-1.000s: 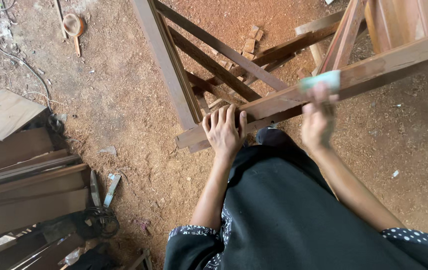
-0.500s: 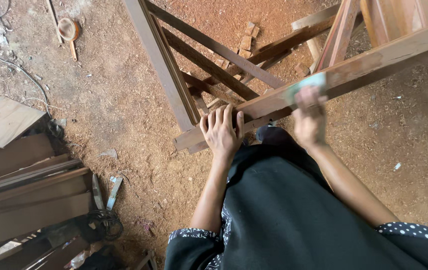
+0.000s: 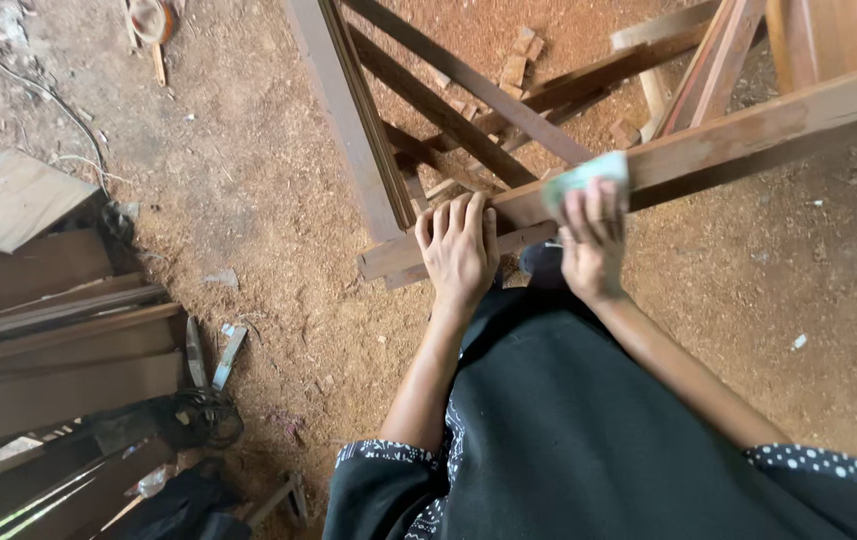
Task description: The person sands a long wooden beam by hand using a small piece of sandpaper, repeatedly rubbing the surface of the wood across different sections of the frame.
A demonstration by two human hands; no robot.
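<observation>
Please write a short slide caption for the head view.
Left hand flat on a wooden rail, right hand pressing a green pad on it, above a sawdust floor.

the wooden rail (image 3: pixel 748 135) runs off the right edge; the green sandpaper (image 3: pixel 584 180) partly hides under the right hand (image 3: pixel 593 245).

Both hands rest side by side on the wooden rail (image 3: pixel 708 140), stacked planks (image 3: pixel 48 350) lying perhaps lower left.

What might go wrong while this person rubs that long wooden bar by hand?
The left hand lies flat on the wooden bar, close to the right hand pressing a pale green sanding pad, so a slip could scrape its fingers. Bare skin on raw timber may catch splinters. Loose wood blocks on the sawdust floor could trip a step.
</observation>
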